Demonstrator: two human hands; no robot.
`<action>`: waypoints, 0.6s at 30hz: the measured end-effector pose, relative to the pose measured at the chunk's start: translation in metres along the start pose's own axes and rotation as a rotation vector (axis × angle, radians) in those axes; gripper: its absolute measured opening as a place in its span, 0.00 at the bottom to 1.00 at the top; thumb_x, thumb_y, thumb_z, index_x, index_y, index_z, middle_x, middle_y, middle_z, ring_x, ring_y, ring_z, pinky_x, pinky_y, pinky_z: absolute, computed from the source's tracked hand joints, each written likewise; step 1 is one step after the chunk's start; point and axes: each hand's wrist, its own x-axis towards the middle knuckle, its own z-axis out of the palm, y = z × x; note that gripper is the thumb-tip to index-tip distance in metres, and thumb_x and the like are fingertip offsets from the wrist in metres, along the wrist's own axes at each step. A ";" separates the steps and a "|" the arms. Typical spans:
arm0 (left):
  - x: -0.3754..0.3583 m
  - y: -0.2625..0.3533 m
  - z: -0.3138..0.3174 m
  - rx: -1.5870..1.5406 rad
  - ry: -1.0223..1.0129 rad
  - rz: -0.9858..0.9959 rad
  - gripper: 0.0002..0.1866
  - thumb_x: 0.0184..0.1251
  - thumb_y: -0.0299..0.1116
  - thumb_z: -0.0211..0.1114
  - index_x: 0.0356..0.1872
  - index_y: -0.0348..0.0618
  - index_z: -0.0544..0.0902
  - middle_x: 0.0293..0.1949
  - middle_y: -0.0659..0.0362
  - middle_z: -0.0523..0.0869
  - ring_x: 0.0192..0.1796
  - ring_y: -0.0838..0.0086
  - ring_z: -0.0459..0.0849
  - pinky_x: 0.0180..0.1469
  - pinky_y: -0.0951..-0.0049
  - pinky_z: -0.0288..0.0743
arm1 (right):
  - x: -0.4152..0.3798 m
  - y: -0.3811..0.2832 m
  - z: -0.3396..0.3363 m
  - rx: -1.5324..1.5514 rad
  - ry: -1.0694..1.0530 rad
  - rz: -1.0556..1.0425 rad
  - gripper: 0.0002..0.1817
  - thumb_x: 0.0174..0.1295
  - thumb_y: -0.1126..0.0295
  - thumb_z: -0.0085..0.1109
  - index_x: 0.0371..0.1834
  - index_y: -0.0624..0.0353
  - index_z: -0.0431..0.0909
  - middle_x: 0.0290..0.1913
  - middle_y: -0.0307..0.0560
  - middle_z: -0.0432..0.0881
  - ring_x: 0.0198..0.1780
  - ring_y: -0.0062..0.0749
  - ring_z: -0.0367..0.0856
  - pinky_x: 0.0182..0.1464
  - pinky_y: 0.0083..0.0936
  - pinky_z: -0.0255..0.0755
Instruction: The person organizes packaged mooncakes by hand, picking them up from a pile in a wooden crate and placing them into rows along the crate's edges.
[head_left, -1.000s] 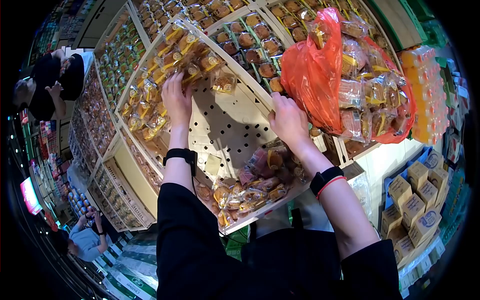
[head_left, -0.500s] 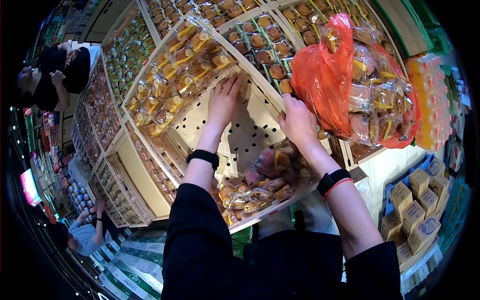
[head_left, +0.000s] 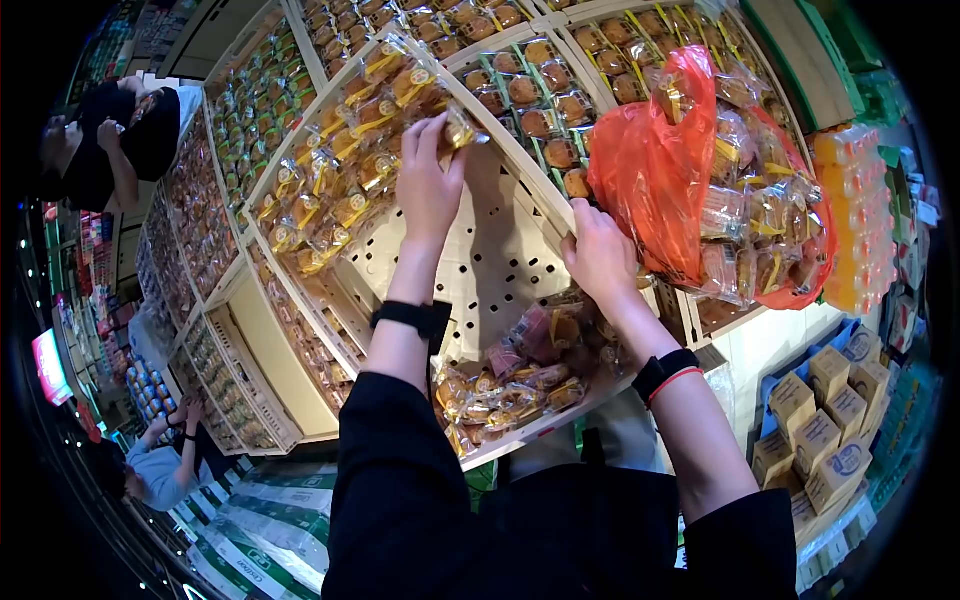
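My left hand point(head_left: 430, 190) reaches to the near edge of the upper pile of wrapped pastries point(head_left: 350, 165) in a pale plastic crate point(head_left: 490, 285). Its fingers are stretched out and apart, touching a gold-yellow packet point(head_left: 462, 130) at the pile's corner. My right hand point(head_left: 602, 255) is closed over the crate's right rim, the fingertips on the outer side. A second heap of wrapped pastries point(head_left: 515, 395), some with pink wrapping, lies in the end of the crate nearest me. Between the two groups the perforated crate floor shows.
A red plastic bag point(head_left: 650, 185) with wrapped pastries sits right of the crate. Beyond are crates of packaged cakes point(head_left: 535, 95). Orange bottles point(head_left: 860, 210) and small cartons point(head_left: 830, 430) stand at right. Other people point(head_left: 120, 150) are at the left.
My left hand has moved up and slightly left, from the bare crate floor onto the packets at the pile's edge. My right hand stays on the rim.
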 end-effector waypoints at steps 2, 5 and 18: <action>0.012 -0.005 0.006 0.112 -0.135 -0.111 0.24 0.53 0.28 0.66 0.55 0.50 0.76 0.53 0.57 0.75 0.46 0.61 0.82 0.42 0.64 0.78 | 0.000 0.000 0.001 -0.003 0.012 -0.008 0.16 0.51 0.71 0.61 0.42 0.57 0.67 0.37 0.47 0.77 0.43 0.44 0.78 0.42 0.41 0.76; 0.021 -0.011 0.015 0.206 -0.140 -0.131 0.23 0.54 0.26 0.63 0.55 0.50 0.77 0.53 0.57 0.76 0.46 0.57 0.82 0.43 0.61 0.79 | 0.002 -0.001 -0.002 -0.014 -0.017 0.006 0.16 0.51 0.71 0.60 0.41 0.58 0.67 0.36 0.48 0.78 0.43 0.44 0.78 0.41 0.41 0.76; -0.007 -0.010 0.006 0.119 -0.019 0.128 0.30 0.51 0.25 0.67 0.59 0.48 0.71 0.58 0.54 0.73 0.54 0.59 0.75 0.55 0.65 0.71 | 0.001 -0.001 -0.002 0.005 -0.016 0.012 0.16 0.52 0.71 0.60 0.43 0.58 0.68 0.37 0.49 0.78 0.43 0.44 0.78 0.42 0.42 0.75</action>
